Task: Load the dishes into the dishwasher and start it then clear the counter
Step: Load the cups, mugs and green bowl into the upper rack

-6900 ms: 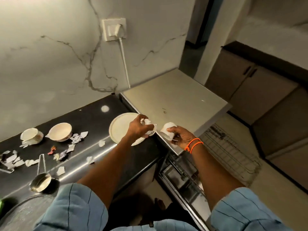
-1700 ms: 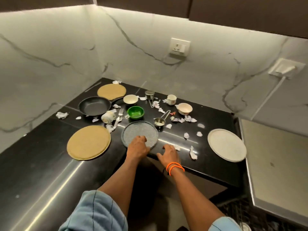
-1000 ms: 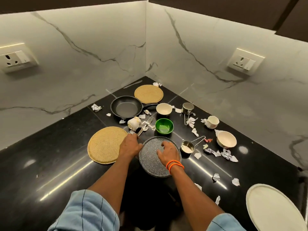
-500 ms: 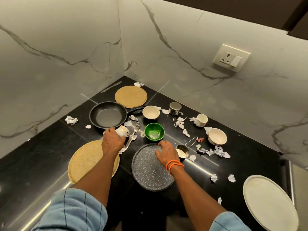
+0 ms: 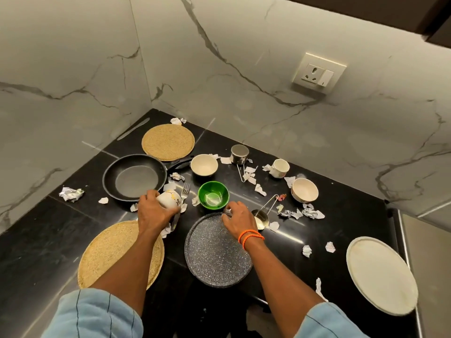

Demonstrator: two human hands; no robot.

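Left hand (image 5: 156,211) curls round the small white ceramic cup (image 5: 168,198) lying on the black counter (image 5: 36,240) beside the black frying pan (image 5: 133,176). Right hand (image 5: 238,217) pinches the far rim of the speckled grey round plate (image 5: 217,254); best to lift it level, clear of the green bowl (image 5: 213,198). The fingertips are hidden, and the dishwasher is out of view.

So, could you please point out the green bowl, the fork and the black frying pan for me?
green bowl (image 5: 213,199), head view, inside bottom.
fork (image 5: 185,189), head view, the tines.
black frying pan (image 5: 135,178), head view, flat inner base.
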